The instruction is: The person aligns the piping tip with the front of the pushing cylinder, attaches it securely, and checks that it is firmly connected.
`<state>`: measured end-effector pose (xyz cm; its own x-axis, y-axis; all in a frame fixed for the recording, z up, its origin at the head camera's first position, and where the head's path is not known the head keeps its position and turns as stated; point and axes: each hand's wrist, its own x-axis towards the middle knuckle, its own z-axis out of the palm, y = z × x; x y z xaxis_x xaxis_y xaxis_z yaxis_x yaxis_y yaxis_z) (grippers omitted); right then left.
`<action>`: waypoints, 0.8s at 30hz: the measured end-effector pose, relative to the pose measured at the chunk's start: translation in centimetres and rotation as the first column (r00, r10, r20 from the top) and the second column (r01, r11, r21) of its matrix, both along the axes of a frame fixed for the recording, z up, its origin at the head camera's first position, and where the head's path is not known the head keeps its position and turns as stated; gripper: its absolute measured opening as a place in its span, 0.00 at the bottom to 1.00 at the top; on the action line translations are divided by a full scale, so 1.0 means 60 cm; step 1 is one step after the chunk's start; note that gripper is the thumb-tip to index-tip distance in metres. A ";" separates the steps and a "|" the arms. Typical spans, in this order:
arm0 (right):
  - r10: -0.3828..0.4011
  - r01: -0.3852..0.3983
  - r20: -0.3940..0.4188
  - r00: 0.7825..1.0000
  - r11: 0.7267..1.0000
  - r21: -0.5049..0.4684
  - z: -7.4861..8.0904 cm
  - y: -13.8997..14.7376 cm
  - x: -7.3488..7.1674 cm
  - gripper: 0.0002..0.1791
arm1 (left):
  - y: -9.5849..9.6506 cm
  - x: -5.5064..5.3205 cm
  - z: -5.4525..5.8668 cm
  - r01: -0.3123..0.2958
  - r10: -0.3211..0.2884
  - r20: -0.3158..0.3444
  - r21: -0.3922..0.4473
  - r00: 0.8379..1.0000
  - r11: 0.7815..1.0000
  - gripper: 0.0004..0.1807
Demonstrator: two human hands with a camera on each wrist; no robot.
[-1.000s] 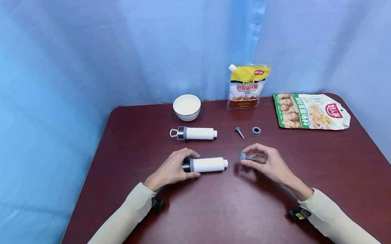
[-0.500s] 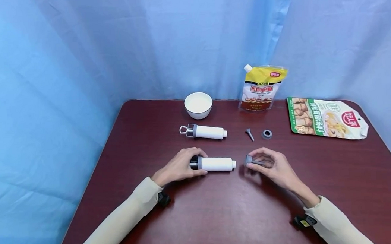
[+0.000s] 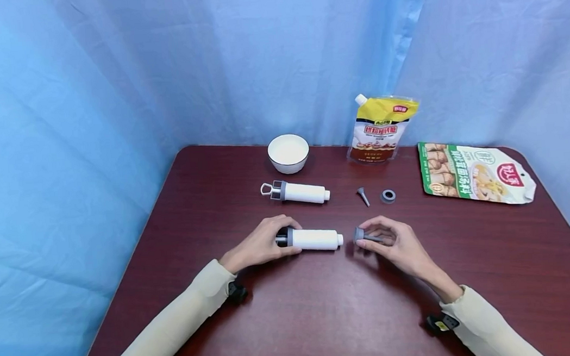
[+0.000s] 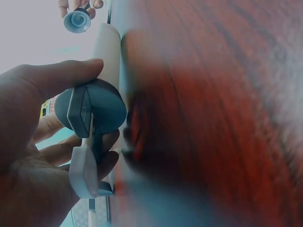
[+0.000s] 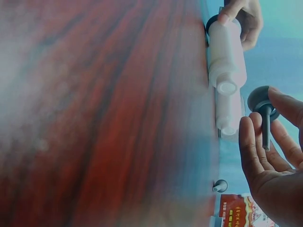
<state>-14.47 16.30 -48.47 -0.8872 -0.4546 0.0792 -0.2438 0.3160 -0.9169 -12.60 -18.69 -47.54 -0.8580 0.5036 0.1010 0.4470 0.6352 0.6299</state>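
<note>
Held syringe's handle (image 4: 82,172) hidden by left hand (image 3: 261,242), head view — pouch (image 5: 233,211) cut off, right wrist.

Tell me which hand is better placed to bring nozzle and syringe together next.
Probably the right hand: it pinches the gray nozzle, wide end facing the nearer white syringe, which the left hand grips.

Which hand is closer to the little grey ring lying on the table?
Right. The right hand is close in front of the grey ring, not touching it; the left hand is farther off to the left, holding a white syringe.
</note>
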 end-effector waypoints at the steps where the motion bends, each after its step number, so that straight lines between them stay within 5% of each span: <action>1: 0.006 -0.006 0.000 1.000 1.000 0.000 -0.001 -0.002 0.000 0.16 | -0.002 0.002 0.000 -0.002 0.002 0.001 0.011 1.000 1.000 0.20; 24: 0.038 -0.038 0.012 0.999 0.999 0.010 0.003 -0.032 0.005 0.16 | -0.001 0.010 0.015 -0.005 0.004 0.013 0.132 1.000 0.991 0.20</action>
<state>-14.19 14.40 -48.29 -0.8703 -0.4883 0.0641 -0.2449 0.3162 -0.9165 -12.00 -18.77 -46.64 -0.8618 0.4828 0.1554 0.4358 0.5481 0.7139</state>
